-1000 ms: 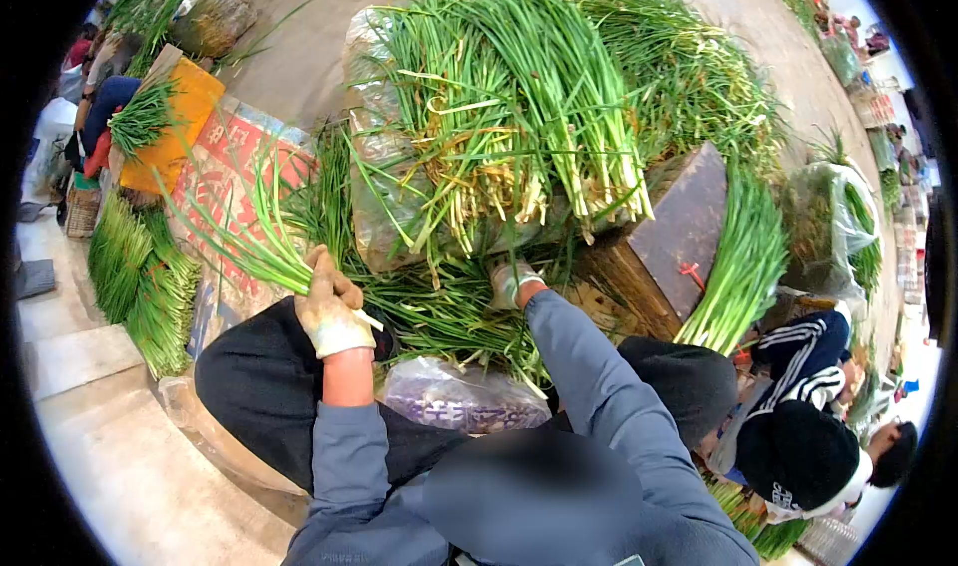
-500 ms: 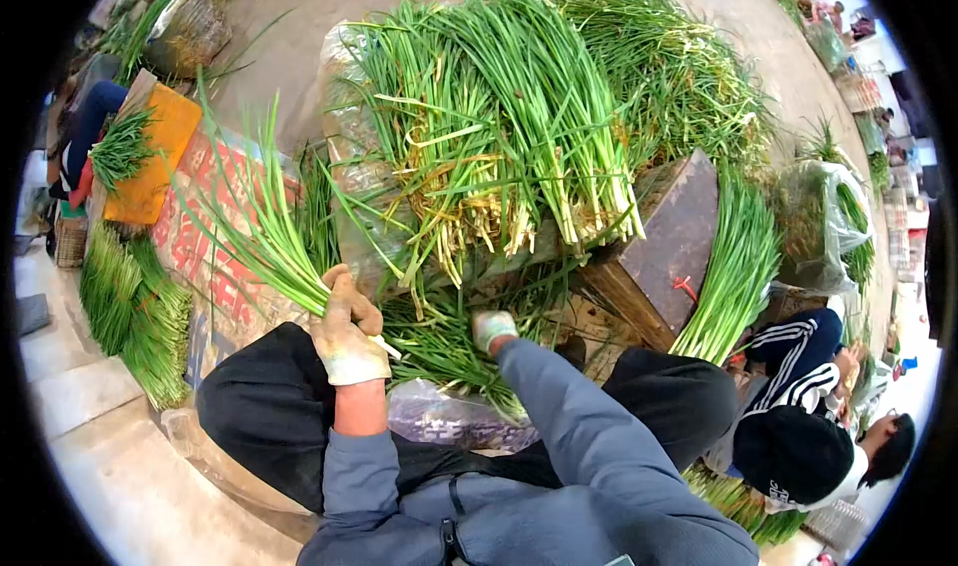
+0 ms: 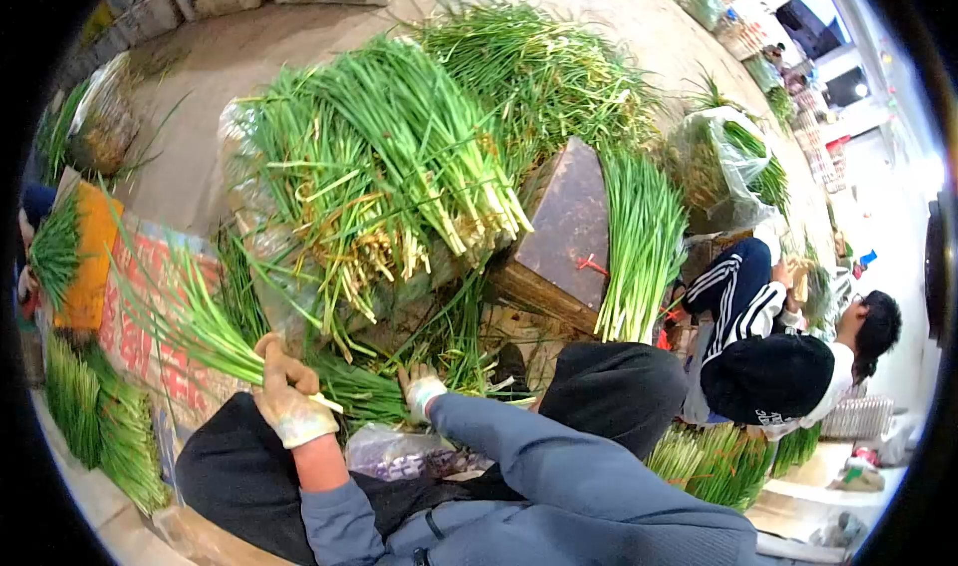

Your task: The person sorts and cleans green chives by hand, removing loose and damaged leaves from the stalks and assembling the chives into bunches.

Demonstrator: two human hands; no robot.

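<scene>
My gloved left hand (image 3: 286,391) is closed around the lower stems of a small bunch of chives (image 3: 208,324). Their leaves point up and to the left, and pale stem ends stick out below the thumb side. Over my lap, my gloved right hand (image 3: 422,390) has its fingers apart, touching or just above loose chives (image 3: 357,391); I cannot tell whether it presses on them. Beyond both hands, a large pile of chives (image 3: 389,157) lies on a plastic-covered support, pale ends toward me.
A brown wooden block (image 3: 564,237) stands ahead on the right, with a trimmed bundle of chives (image 3: 639,237) leaning beside it. Another heap (image 3: 549,87) lies behind. At left are a printed red sheet (image 3: 165,316) and an orange board (image 3: 88,257). A person (image 3: 768,366) sits at right.
The view has swung to the right, so things sit further left. My right hand's fingers now show spread at the loose chives. My left hand still grips its bunch.
</scene>
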